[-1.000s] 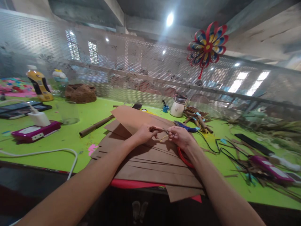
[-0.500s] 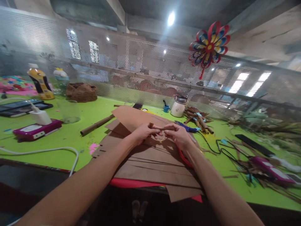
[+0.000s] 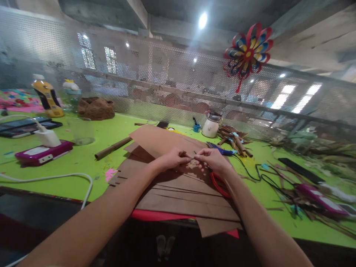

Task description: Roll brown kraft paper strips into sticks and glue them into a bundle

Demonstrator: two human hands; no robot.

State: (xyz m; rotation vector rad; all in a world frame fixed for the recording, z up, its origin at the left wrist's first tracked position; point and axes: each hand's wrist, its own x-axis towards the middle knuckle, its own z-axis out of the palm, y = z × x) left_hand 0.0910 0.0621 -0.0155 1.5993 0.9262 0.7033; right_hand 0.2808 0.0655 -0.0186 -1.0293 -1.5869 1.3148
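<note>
My left hand and my right hand meet over a stack of brown paper sheets cut into long strips. Between their fingertips they pinch a thin rolled brown paper stick, each hand closed on one end. A red ring-shaped object lies on the paper just under my right wrist. Red paper shows beneath the brown stack at the table's front edge.
On the green table: a brown rolled tube, a clear cup, a magenta device with a white charger, a white jar, blue scissors, black cables. A perforated metal screen with a paper pinwheel stands behind.
Both hands have stayed together on the paper stick, working it between the fingers. The stick looked longer and more visible half a second ago; now the fingertips nearly cover it.
</note>
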